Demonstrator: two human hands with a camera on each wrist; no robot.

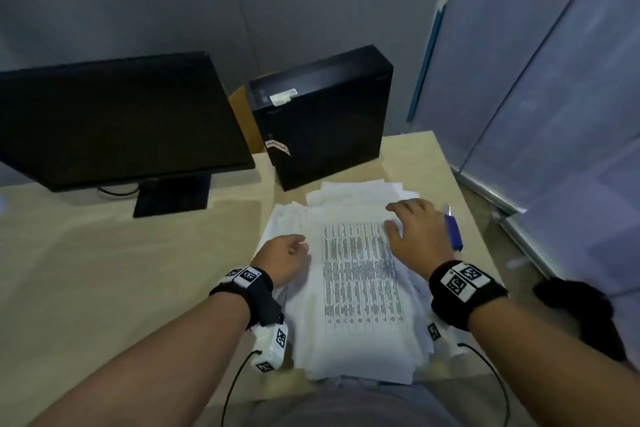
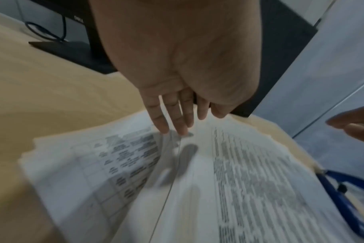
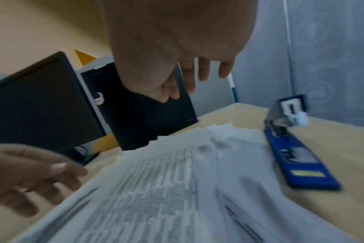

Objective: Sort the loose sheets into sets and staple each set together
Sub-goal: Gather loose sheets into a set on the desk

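A thick, untidy pile of loose printed sheets lies on the desk in front of me, its top sheet covered in rows of text. My left hand is at the pile's left edge; its straight fingertips touch the sheets. Over the pile's far right corner, my right hand hovers with relaxed, spread fingers just above the paper, holding nothing. A blue stapler lies on the desk right beside the right hand, also seen in the right wrist view.
A dark monitor stands at the back left and a black computer case behind the pile. The pale wooden desk ends close to the stapler on the right, next to a grey partition. A black object sits past my right forearm.
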